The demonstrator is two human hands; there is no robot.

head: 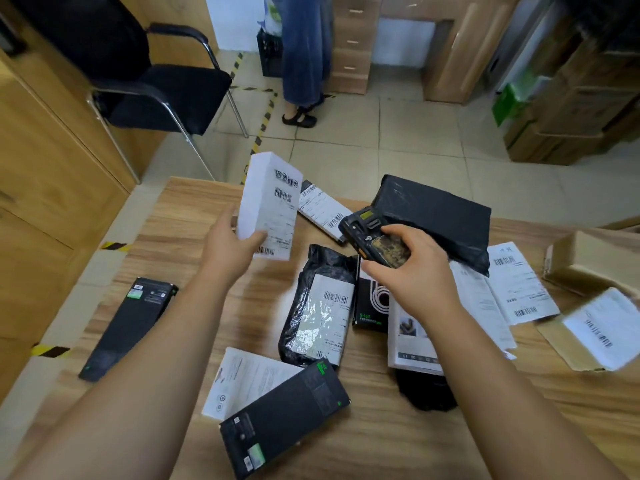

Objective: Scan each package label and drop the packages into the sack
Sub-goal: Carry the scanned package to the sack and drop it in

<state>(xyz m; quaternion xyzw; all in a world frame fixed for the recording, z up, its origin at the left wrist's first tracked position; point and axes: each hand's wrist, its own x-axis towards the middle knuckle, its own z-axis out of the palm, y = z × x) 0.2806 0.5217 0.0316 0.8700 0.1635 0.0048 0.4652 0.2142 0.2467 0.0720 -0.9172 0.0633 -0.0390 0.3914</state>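
At centre frame our left hand (231, 239) grips a white rectangular cardboard box (270, 204) by its lower end, label tilted toward the black handheld scanner (372, 239) our right hand (412, 268) clasps, likely for scanning. No sack visible.

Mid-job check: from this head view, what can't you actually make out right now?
- Sack: not in the head view at all, so its place is unknown.
- Label text on the white box held by the left hand: too small and blurred to read.
- Scanner screen: too small to read, and the right hand covers part of its body.
- Cardboard box: cut off by the right edge.
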